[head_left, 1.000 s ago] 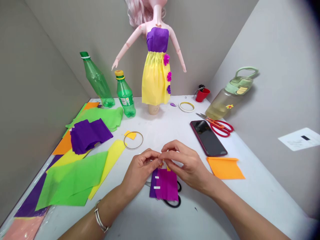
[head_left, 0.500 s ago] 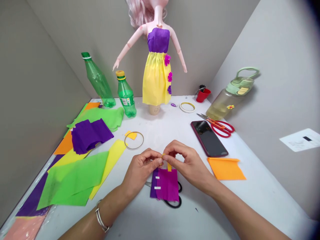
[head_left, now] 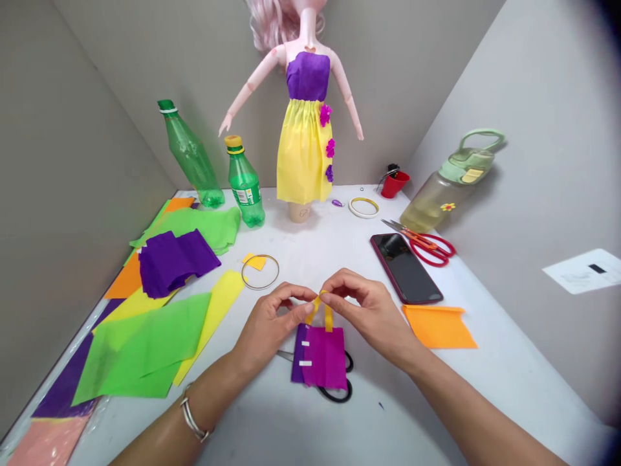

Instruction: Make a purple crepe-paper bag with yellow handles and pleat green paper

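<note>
Between my hands, a narrow yellow strip [head_left: 328,318] bends into a loop above a small magenta and purple piece [head_left: 326,357], like a tiny bag with a handle. My left hand [head_left: 274,323] pinches the strip's left side with thumb and finger. With its fingertips, my right hand [head_left: 363,310] pinches the top of the loop. Two short white bits mark the piece's left part. Under it lie black-handled scissors [head_left: 339,392], their blades mostly covered.
Green, yellow and purple sheets [head_left: 145,343] spread on the left. A thin bangle [head_left: 260,287] lies ahead, near two green bottles [head_left: 246,191] and a dressed doll [head_left: 303,152]. To the right are a phone [head_left: 407,268], red-handled scissors [head_left: 434,249], an orange sheet [head_left: 439,329] and a water bottle [head_left: 431,197].
My left hand has shifted slightly left and my fingertips have parted a little. More of the yellow loop now shows between them. The magenta and purple piece stays in place.
</note>
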The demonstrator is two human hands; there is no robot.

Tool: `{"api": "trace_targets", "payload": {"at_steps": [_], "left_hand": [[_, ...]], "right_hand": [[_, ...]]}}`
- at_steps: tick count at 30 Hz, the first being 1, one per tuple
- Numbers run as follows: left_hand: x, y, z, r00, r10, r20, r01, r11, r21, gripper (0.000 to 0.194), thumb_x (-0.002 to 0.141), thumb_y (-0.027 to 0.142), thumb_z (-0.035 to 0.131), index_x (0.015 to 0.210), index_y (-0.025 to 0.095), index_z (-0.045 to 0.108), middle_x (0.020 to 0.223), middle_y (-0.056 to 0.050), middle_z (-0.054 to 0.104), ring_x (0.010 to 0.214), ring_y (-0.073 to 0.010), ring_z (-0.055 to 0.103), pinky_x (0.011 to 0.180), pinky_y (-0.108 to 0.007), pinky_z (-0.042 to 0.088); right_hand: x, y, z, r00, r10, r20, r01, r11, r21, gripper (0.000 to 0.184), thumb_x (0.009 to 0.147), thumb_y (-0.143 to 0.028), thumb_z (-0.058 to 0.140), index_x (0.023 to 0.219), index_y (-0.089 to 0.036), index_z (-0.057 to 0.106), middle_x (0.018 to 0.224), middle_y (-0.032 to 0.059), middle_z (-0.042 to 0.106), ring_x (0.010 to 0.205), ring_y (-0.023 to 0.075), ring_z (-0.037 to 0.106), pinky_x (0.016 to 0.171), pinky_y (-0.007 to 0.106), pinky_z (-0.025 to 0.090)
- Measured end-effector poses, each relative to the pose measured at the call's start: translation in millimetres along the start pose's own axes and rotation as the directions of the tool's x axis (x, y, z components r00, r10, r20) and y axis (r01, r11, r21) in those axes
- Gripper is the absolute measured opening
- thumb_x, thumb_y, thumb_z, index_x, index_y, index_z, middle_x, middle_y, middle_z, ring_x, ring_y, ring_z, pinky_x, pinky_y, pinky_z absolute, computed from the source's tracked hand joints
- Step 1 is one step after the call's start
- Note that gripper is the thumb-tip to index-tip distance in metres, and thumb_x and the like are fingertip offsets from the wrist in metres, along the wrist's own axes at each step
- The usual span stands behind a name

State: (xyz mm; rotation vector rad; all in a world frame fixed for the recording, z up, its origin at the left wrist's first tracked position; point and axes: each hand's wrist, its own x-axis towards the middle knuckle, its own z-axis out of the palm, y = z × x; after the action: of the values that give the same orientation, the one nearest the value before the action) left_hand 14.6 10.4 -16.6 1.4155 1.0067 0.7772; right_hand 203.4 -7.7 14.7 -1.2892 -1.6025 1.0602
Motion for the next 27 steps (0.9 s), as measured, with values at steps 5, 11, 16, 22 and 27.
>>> {"api": "trace_targets", "payload": {"at_steps": [5,11,16,22,27], "left_hand": [[2,-4,-1.3,0.996,-0.061,0.064,0.06,0.998,0.024,0.028,0.082,0.035,0.067,0.105,0.02,0.068,0.102,-0.004,0.067,0.078,-0.0146,0.055,0.077,-0.027,0.044],[11,-9,6.2,0.999,-0.025,-0.047,0.026,1.0,0.013,0.015,0.079,0.031,0.068,0.084,0.016,0.068,0.076,-0.001,0.062,0.069,-0.0139,0.051,0.068,-0.025,0.041],[23,-13,7.1,0.987,0.132,-0.092,-0.111,0.973,0.203,0.009,0.08,0.027,0.066,0.079,0.019,0.071,0.075,0.0,0.058,0.071,-0.0153,0.051,0.066,-0.026,0.04],[27,-20,0.8,0.988,0.148,-0.032,-0.134,0.95,0.281,0.009,0.084,0.024,0.061,0.085,0.02,0.07,0.079,0.0,0.058,0.072,-0.0148,0.053,0.068,-0.025,0.041],[22,-12,-6.1,0.992,0.11,-0.054,-0.088,0.948,0.307,0.01,0.082,0.026,0.062,0.088,0.019,0.066,0.078,0.001,0.058,0.068,-0.0134,0.051,0.065,-0.025,0.041]], "right_hand": [[1,5,-1,1.0,0.011,-0.024,-0.01,1.0,0.018,0.009,0.087,-0.022,0.063,0.078,-0.019,0.066,0.078,-0.0002,0.06,0.072,0.0141,0.056,0.069,0.027,0.045],[-1,2,-1,0.994,-0.069,-0.08,0.065,0.997,-0.048,0.009,0.087,-0.021,0.064,0.078,-0.02,0.066,0.077,0.0003,0.06,0.071,0.0148,0.056,0.068,0.028,0.046],[-4,4,3,0.98,-0.198,-0.01,0.193,0.961,-0.197,0.009,0.089,-0.017,0.062,0.082,-0.021,0.065,0.079,0.0019,0.061,0.073,0.0161,0.058,0.067,0.029,0.046],[-5,12,7,0.94,-0.29,0.179,0.338,0.86,-0.383,0.014,0.092,-0.014,0.054,0.085,-0.019,0.065,0.082,0.0049,0.062,0.073,0.0165,0.058,0.066,0.028,0.046],[-3,17,9,0.921,-0.336,0.198,0.389,0.761,-0.519,0.018,0.094,-0.016,0.051,0.082,-0.018,0.064,0.079,0.0062,0.063,0.072,0.0169,0.057,0.065,0.029,0.045]]}}
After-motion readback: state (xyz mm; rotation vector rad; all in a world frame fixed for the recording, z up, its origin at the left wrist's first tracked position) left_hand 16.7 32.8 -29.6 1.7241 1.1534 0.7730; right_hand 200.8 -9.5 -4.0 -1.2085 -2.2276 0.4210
